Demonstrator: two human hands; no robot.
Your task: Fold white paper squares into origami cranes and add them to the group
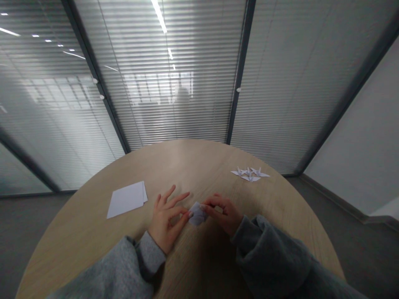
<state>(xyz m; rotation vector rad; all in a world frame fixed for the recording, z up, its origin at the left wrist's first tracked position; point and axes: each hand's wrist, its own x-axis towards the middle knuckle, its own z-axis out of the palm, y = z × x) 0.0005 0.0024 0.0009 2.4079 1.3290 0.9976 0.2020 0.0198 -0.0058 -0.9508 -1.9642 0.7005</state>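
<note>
A small folded piece of white paper point(197, 214) lies on the round wooden table point(199, 166) between my hands. My left hand point(166, 220) pinches its left edge with thumb and forefinger, while the other fingers are spread. My right hand point(223, 213) has its fingers curled and pressed onto the paper's right edge. Both arms wear grey sleeves.
A small stack of white paper sheets point(127, 199) lies to the left of my hands. Several folded white paper cranes point(250, 173) sit at the far right of the table. Glass walls with blinds stand behind the table's far edge.
</note>
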